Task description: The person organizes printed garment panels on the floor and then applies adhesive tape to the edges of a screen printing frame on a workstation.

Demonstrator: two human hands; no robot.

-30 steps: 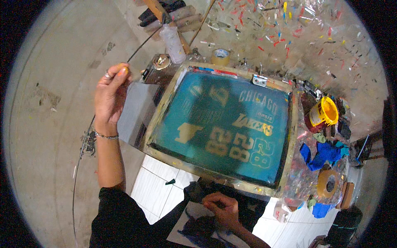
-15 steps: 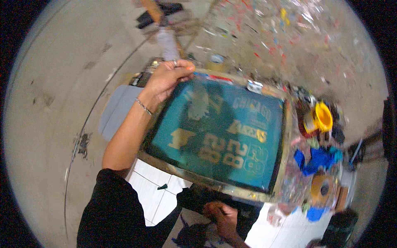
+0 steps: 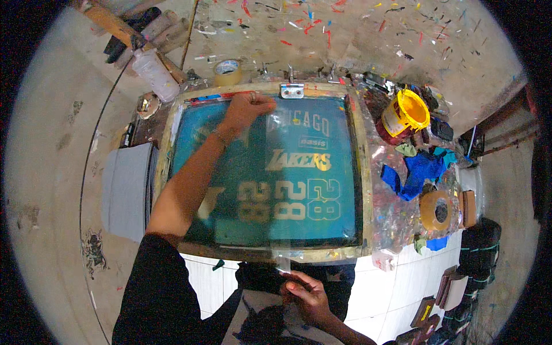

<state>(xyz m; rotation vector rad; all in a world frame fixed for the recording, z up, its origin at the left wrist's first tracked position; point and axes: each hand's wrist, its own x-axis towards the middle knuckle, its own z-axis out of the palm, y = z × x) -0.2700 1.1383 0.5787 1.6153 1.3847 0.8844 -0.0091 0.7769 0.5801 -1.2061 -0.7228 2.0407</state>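
Note:
A wooden-framed printing screen with teal mesh and pale lettering and number shapes lies in front of me. My left hand reaches over it to the far edge, its fingers pinched on the far end of a strip of clear tape. The strip runs down over the mesh and crosses the near frame edge. Closer to my body, my right hand is closed on the near end of the strip. Where the strip touches the mesh is hard to make out.
A metal hinge clamp grips the far frame edge. Tape rolls and a clear bottle stand at the back left. Grey sheets are stacked left. To the right are a yellow paint tub, blue cloth and a brown tape roll.
My left hand has moved from the screen's far left corner rightward along its far edge. The view has turned, and the clear strip now shows between both hands. My right hand stays low.

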